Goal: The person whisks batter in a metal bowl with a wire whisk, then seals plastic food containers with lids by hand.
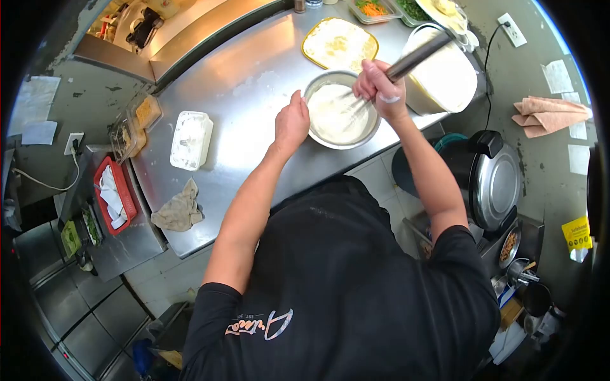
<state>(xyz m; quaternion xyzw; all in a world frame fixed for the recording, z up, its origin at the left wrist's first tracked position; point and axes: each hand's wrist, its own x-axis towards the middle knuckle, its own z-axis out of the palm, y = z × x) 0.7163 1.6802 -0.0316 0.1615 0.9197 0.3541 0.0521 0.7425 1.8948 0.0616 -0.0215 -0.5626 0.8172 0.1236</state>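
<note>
A round metal bowl (309, 127) of creamy white mixture stands near the front edge of the steel counter. My right hand (380, 89) is closed around the handle of a large whisk (419, 57), whose wires dip into the mixture. A white smear shows on that wrist. My left hand (293, 122) rests against the bowl's left rim, fingers together; whether it grips the rim is hard to see. Just behind the bowl lies a yellow-rimmed tray (340, 43) with a pale, floury content. To the right is a large tub (445, 76) of white contents.
A white container (191, 141) and a crumpled cloth (180, 208) are on the counter's left part. Clear containers (136, 127) and a red basket (117, 195) sit farther left. Containers of shredded carrot (372, 9) and greens stand at the back. A large cooker (497, 181) is at right.
</note>
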